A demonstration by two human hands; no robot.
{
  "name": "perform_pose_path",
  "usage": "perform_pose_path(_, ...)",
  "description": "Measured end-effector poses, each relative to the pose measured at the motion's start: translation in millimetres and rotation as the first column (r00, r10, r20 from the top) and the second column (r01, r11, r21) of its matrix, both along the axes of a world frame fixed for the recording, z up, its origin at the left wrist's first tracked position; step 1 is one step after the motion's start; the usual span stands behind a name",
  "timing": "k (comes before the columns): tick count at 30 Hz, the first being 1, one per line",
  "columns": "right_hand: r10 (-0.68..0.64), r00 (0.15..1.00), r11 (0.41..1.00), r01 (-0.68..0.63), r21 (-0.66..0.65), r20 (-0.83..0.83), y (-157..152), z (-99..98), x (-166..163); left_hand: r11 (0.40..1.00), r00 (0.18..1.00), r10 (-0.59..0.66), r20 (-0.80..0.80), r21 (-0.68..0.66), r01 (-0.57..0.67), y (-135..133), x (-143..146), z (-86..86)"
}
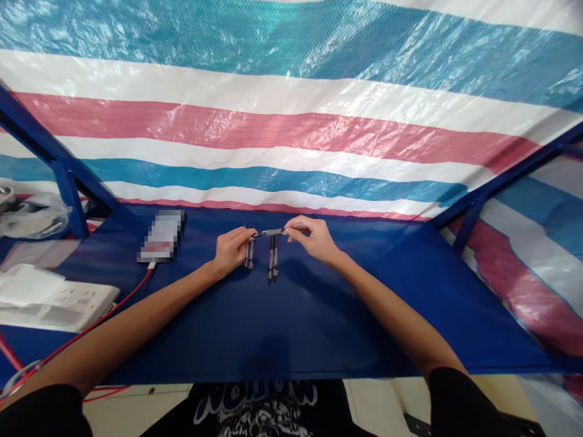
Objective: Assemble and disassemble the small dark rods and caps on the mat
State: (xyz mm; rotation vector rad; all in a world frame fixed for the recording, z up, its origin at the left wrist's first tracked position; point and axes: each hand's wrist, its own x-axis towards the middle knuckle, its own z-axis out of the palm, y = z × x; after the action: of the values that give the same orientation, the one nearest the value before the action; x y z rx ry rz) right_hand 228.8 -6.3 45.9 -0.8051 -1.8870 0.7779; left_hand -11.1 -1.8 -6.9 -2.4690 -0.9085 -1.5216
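Note:
My left hand [231, 249] and my right hand [311, 238] meet over the far middle of a blue table [291, 321]. Between them they pinch a thin grey pen [268, 232], held level, left fingers at its dark tip, right fingers at its other end. Below it, two dark pens [272, 258] lie side by side on the table, pointing toward me. More dark pens [248, 255] lie partly under my left hand. Both hands are closed in a pinch.
A blurred phone [161, 243] on a red cable [113, 306] lies left of my hands. A white power strip [68, 300] sits at the left edge. A striped tarp [291, 121] backs the table, with blue frame bars [68, 170] at both sides.

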Motion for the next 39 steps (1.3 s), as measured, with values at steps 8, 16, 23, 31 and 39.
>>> perform_pose_path(8,-0.116,0.95,0.905,-0.02,0.426,0.291,-3,8.4,5,0.999,1.0,-0.021,-0.011,-0.029,0.02,1,-2,-4.4)
perform_pose_path(16,-0.193,0.901,0.858,-0.036,0.512,0.388,-3,-0.8,5,1.0,0.999,-0.028,-0.038,0.013,0.029,3,-5,-8.6)
perform_pose_path(23,-0.303,0.862,0.815,0.013,0.579,0.407,-10,-3.6,-1,0.998,0.999,-0.005,-0.051,0.054,0.007,1,-6,-10.4)
perform_pose_path(31,-0.359,0.86,0.813,0.097,0.574,0.363,-16,-10.5,-12,0.996,0.997,0.046,-0.063,0.082,-0.041,-1,-4,-11.7)
perform_pose_path(39,-0.392,0.845,0.803,0.122,0.584,0.363,-17,-19.7,-16,0.991,0.993,0.063,-0.098,0.123,-0.05,-3,-2,-9.2)
